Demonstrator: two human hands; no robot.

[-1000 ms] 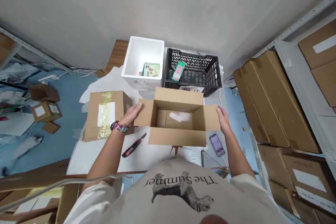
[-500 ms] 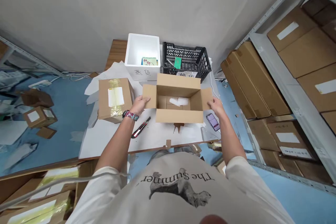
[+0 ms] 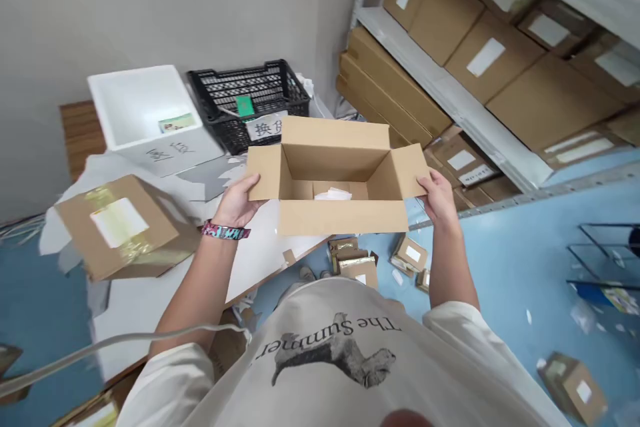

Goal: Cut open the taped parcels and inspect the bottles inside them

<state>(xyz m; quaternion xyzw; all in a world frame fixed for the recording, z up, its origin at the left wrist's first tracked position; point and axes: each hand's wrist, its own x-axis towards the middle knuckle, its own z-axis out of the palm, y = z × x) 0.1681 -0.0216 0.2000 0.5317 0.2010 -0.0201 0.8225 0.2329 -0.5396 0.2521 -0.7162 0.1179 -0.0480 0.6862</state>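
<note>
An open cardboard box (image 3: 344, 217) is held up in front of me, its flaps spread outward. My left hand (image 3: 238, 201) pinches the left end flap, and my right hand (image 3: 437, 195) grips the right end flap. Inside, white paper pieces (image 3: 333, 194) lie on the bottom. A patterned band circles my left wrist. To the left of that hand, a taped cardboard box (image 3: 120, 223) with a white label rests on the table.
On the table (image 3: 150, 310) stand a white foam box (image 3: 145, 107) and a black plastic crate (image 3: 250, 100). Shelves (image 3: 455, 90) packed with cartons rise at the right. Several small boxes (image 3: 410, 253) and scraps lie on the blue floor. A cable (image 3: 125, 341) crosses the lower left.
My view and body have turned right, toward the shelves. Both hands carry the open box along, now partly past the table's edge. The knife and phone no longer show.
</note>
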